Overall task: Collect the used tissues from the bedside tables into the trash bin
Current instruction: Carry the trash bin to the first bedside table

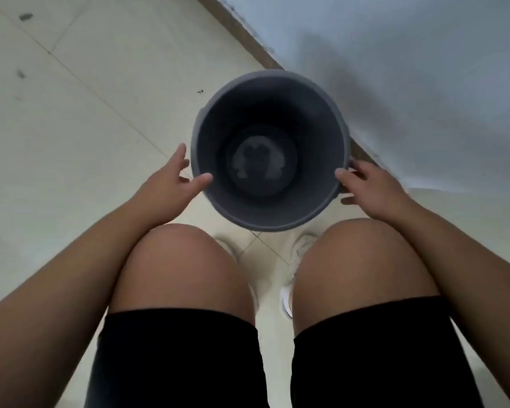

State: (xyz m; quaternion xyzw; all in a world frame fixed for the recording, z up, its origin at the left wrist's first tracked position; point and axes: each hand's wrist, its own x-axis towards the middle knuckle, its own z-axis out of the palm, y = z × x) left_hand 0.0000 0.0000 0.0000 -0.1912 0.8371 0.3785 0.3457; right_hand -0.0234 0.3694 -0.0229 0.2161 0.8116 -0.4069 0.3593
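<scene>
A round dark grey trash bin [277, 222] stands on the tiled floor in front of my knees. Its inside holds nothing but a pale reflection on the bottom. My left hand [168, 184] is at the bin's left side: the thumb lies on the rim, and the fingers are spread just clear of the outer wall. My right hand [371, 189] clasps the right side, thumb on the rim and fingers curled around the outside. No tissue and no bedside table is in view.
A pale wall [409, 69] with a brown skirting strip [239, 33] runs diagonally right behind the bin. Cream floor tiles [71, 113] stretch to the left. My bare knees, black shorts and white shoes [289, 295] fill the lower part.
</scene>
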